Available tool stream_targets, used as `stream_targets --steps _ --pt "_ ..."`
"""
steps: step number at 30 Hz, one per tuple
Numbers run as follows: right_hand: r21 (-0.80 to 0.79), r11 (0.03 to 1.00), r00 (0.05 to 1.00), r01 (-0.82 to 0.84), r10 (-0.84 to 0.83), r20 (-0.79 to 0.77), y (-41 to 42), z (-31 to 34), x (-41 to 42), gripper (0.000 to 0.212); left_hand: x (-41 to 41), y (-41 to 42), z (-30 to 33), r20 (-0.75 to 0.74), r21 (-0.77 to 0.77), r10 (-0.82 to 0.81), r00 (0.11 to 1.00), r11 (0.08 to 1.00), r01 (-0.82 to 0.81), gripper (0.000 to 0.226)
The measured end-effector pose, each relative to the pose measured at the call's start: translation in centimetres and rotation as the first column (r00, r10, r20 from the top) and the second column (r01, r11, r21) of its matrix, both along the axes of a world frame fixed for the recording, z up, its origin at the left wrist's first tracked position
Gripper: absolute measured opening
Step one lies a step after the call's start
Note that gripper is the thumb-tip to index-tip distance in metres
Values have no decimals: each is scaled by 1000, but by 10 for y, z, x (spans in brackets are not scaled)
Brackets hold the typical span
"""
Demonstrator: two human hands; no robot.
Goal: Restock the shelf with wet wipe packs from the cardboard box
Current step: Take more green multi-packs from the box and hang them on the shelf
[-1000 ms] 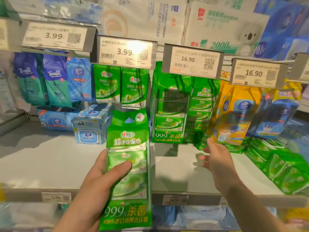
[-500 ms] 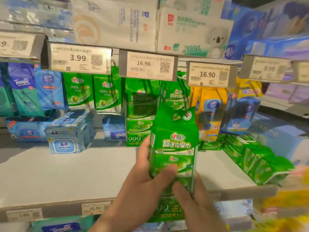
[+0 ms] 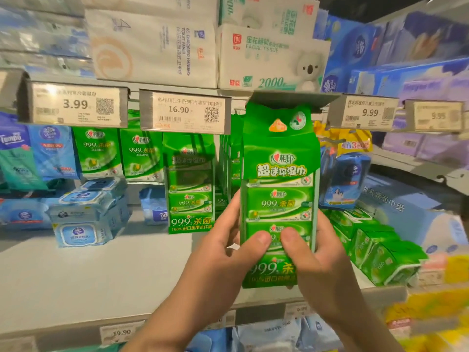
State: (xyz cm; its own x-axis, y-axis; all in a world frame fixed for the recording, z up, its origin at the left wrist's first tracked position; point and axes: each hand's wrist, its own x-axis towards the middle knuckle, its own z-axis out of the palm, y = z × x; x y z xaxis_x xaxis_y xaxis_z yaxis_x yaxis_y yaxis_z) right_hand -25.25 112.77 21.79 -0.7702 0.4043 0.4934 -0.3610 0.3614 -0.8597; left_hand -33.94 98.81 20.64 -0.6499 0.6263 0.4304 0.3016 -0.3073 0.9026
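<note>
One green wet wipe pack (image 3: pixel 279 199) is held upright by both hands, its header just under a price tag (image 3: pixel 294 100). Left hand (image 3: pixel 223 252) and right hand (image 3: pixel 314 257) each grip its lower half, thumbs in front. Judged light, soft, film-slick; best held low. One like pack (image 3: pixel 190 184) hangs left of it.

Grey shelf (image 3: pixel 76 275) under warm store light; price tags (image 3: pixel 76 105) along rail; tissue packs (image 3: pixel 266 54) stacked above
</note>
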Motion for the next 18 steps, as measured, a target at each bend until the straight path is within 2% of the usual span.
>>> stream_targets --steps 5,10,15,18 --pt "-58 996 997 -61 57 -58 8 0 -13 29 -8 11 7 17 39 -17 1000 999 17 66" --pt "-108 994 1000 -17 16 -3 12 -9 -20 20 -11 19 3 89 58 -92 992 995 87 57" --pt "-125 991 999 -43 46 20 19 -15 -29 19 -16 25 -1 179 101 -93 979 992 76 59" --pt "-105 994 999 -19 23 39 21 -22 -32 16 -18 25 -10 205 111 -110 973 990 88 52"
